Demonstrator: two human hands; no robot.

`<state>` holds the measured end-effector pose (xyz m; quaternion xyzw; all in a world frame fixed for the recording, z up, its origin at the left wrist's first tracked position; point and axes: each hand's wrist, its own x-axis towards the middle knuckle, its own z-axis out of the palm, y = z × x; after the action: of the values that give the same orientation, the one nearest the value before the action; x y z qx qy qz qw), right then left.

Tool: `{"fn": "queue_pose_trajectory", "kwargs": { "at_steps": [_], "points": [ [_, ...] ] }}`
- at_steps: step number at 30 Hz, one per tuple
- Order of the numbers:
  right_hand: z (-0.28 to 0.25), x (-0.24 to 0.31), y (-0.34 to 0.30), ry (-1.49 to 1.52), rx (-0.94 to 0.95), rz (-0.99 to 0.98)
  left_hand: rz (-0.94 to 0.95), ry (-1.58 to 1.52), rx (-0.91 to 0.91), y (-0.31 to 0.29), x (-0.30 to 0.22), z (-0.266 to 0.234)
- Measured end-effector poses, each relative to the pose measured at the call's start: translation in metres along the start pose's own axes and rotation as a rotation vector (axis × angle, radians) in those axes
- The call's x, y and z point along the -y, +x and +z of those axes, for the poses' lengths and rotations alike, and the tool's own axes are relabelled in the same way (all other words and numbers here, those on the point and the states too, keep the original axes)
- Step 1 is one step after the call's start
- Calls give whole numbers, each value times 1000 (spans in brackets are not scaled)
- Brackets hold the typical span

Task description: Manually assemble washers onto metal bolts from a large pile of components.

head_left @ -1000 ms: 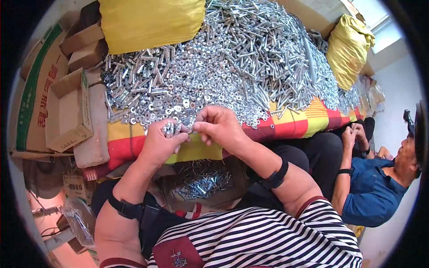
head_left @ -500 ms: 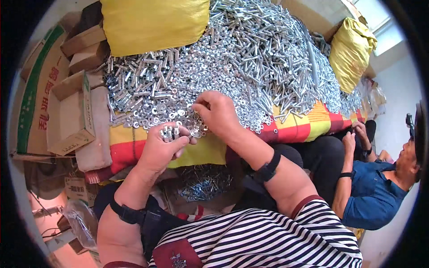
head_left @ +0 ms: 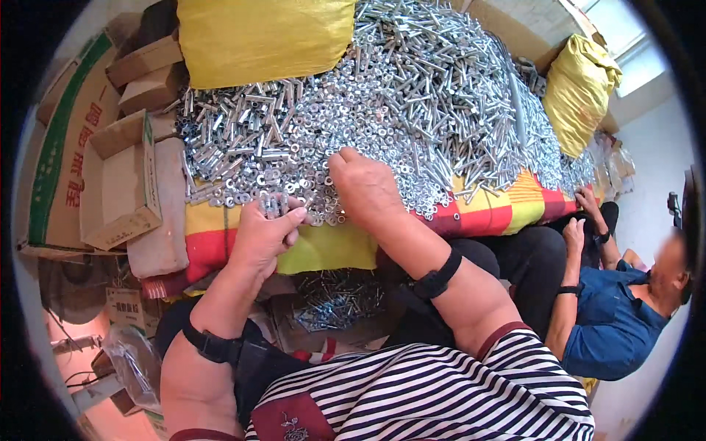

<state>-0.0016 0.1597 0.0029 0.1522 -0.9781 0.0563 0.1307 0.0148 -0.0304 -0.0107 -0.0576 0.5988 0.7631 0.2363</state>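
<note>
My left hand [head_left: 266, 234] is closed around a small bunch of silvery metal fasteners [head_left: 273, 206], their ends upward above the fingers. It is just in front of the near edge of a pile of loose washers and nuts [head_left: 346, 110]. My right hand [head_left: 366, 189] is to its right, over that pile, fingertips pinched together at the loose pieces. Whatever lies between those fingertips is hidden. Metal sleeves [head_left: 232, 128] are heaped at the left of the pile, and long threaded rods or bolts [head_left: 456, 103] at the right.
A checked cloth [head_left: 485, 217] covers the table edge. Yellow sacks [head_left: 265, 44] stand behind, with an open cardboard box [head_left: 118, 184] at left. Below the edge, more bolts [head_left: 338, 301] lie in a container. At right, a person in a blue shirt [head_left: 618, 316] sits with hands near the table.
My right hand has moved slightly right and turned its back more upward, its fingers still at the pile. My left hand has stayed nearly in place with the fasteners.
</note>
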Motion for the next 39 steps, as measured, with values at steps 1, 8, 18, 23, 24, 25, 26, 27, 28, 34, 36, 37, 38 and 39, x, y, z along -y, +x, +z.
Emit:
{"fn": "queue_pose_trajectory", "kwargs": {
  "at_steps": [1,8,18,23,24,25,26,27,28,34,36,37,38,39],
  "points": [
    [0,0,0,12,9,-8,-3,15,-3,1,2,1],
    [-2,-8,-8,286,-101,110,18,9,11,3,2,6],
    [12,-6,-2,52,-142,-24,-15,64,-6,5,-2,11],
    [-5,-1,-4,-61,-13,24,-3,41,-44,3,-1,3],
    [-8,-3,-5,144,-112,30,2,32,-50,3,-3,3],
    [-9,-4,-6,349,-210,36,7,22,-57,2,-3,3],
    [-8,-3,-7,348,-208,33,8,19,-58,3,-3,4],
    [-5,-2,-12,738,-120,179,25,34,-27,4,-2,4],
    [-3,-1,-15,1126,-24,328,41,49,4,5,-1,5],
    [-6,1,-22,1435,86,458,139,153,48,10,5,11],
    [-2,0,-26,1318,-12,334,59,75,55,9,2,13],
    [0,-1,-27,1196,-111,212,-19,-1,65,8,-1,14],
    [0,-1,-29,1202,-107,210,-20,-1,58,9,-4,13],
    [-2,-1,-29,1216,-135,182,-141,-136,121,9,-7,9]
  ]
}}
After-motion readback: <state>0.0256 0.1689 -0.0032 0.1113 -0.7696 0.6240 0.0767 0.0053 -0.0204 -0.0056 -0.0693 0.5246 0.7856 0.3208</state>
